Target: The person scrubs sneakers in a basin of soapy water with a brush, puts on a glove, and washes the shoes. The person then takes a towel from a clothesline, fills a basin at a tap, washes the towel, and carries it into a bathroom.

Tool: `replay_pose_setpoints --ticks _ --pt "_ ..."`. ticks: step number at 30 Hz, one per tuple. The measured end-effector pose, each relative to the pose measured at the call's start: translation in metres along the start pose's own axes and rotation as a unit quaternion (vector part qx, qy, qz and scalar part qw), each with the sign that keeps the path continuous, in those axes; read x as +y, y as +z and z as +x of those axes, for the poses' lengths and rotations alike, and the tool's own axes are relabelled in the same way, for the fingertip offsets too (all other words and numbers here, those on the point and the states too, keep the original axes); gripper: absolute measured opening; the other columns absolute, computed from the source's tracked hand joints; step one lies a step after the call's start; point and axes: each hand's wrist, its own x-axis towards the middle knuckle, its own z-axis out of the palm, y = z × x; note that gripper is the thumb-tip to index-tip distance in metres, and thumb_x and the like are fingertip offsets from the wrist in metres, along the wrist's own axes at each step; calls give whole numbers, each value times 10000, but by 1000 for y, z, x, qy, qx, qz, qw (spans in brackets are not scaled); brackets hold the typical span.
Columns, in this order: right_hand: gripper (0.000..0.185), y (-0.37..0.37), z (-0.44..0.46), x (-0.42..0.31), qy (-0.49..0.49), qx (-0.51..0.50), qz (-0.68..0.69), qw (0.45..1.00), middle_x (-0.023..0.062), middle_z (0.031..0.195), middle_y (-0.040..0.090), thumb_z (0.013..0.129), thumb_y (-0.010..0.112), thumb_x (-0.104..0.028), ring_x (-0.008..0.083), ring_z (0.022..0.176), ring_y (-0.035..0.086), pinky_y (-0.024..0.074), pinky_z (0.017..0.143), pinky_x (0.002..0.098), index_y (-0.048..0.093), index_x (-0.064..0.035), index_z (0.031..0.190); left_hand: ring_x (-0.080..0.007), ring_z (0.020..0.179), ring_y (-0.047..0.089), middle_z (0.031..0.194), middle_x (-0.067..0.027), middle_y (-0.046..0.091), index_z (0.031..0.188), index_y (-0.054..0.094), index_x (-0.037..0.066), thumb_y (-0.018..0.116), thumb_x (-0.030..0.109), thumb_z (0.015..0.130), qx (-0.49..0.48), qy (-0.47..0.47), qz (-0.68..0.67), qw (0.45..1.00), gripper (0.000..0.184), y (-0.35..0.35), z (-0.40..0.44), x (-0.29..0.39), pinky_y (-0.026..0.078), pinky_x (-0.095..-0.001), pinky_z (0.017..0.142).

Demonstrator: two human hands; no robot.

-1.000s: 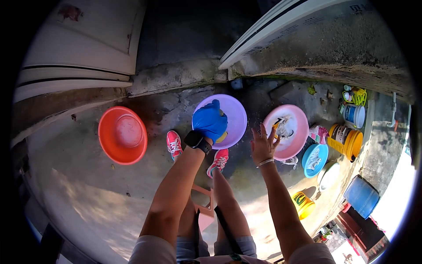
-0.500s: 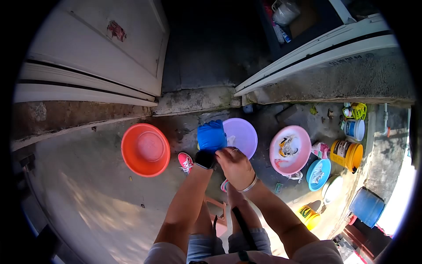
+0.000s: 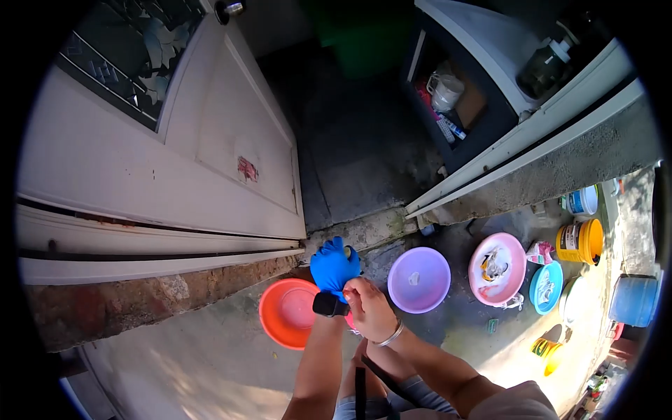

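A blue rubber glove (image 3: 336, 264) covers my left hand (image 3: 332, 269), which is raised over the doorstep beside the orange basin. Its gloved fingers are foreshortened and slightly spread, and nothing shows in them. A small yellowish patch near the fingertips is too small to name. Just below the glove, a dark watch (image 3: 330, 304) sits on my left wrist. My right hand (image 3: 369, 308), bare with a ring and a bracelet, pinches the glove's cuff near that wrist; its fingertips are partly hidden.
An orange basin (image 3: 269, 315) stands left of my legs. To the right are a purple basin (image 3: 437, 297), a pink basin (image 3: 514, 280) with soapy water and items, a light-blue basin (image 3: 537, 299) and a yellow bucket (image 3: 593, 241). Ahead are a white door (image 3: 231, 105) and a stone doorstep (image 3: 364, 231).
My view has turned left and up, so more of the door shows and the basins sit farther right and lower. The gloved fingers now show above my left wrist; the right hand stays at the cuff.
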Motion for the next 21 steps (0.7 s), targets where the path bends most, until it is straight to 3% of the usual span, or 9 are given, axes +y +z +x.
replay_pose_setpoints --ticks 2,5,7,8,11,14,16,19,21 --pt "67 -6 28 -18 -45 -41 1 998 128 799 572 820 502 -28 324 738 548 441 654 396 485 -40 883 -306 645 605 756 -176 606 838 571 56 588 237 761 70 -117 -156 978 198 -24 27 7 475 -392 570" --pt "76 -12 55 -32 -11 -110 24 994 111 878 608 840 511 -28 254 767 602 470 660 344 527 -22 914 -234 710 619 817 -133 632 926 588 28 574 194 803 18 -284 -477 831 207 -19 55 0 489 -336 632" --pt "118 -10 82 -19 -2 -116 215 970 90 910 621 855 513 -26 197 816 612 480 683 298 541 -7 968 -196 744 612 825 -102 634 943 585 8 538 168 836 15 -324 -648 689 198 -10 84 -14 487 -314 665" --pt "139 -10 100 -12 1 -121 307 944 79 925 628 862 514 -25 169 840 617 484 694 275 548 0 994 -204 789 611 861 -89 636 942 583 -7 483 144 871 -21 -192 -645 739 195 9 98 -33 481 -307 714" --pt "185 -42 162 -8 52 -46 359 931 45 889 613 866 507 -2 108 823 600 473 696 218 541 18 1048 -208 802 606 860 -84 632 890 587 30 460 192 898 -124 -292 -878 359 206 17 180 -34 468 -301 759" --pt "197 -75 242 15 53 163 250 953 35 785 585 850 530 2 78 702 580 458 637 195 540 13 1046 -209 784 603 836 -75 630 856 589 57 467 221 901 -157 -245 -929 228 209 51 250 -37 468 -303 754" --pt "378 -94 301 17 86 147 131 977 87 942 554 808 618 -90 122 817 552 462 682 254 480 -10 1151 -207 778 600 816 -70 629 846 591 70 467 223 902 -181 -201 -955 121 204 58 293 -25 470 -307 745" --pt "633 -99 354 31 67 20 14 997 142 1194 441 767 675 -170 182 1079 466 453 803 302 351 -29 1291 -212 818 593 870 -78 628 881 594 64 445 342 907 -158 -217 -949 165 316 65 331 -12 479 -316 734" --pt "662 -97 382 24 43 -10 12 999 149 1175 453 764 680 -170 214 1086 471 436 842 314 331 -36 1310 -233 849 590 922 -96 621 940 587 63 422 433 897 -148 -244 -941 181 407 54 355 -4 483 -331 747"
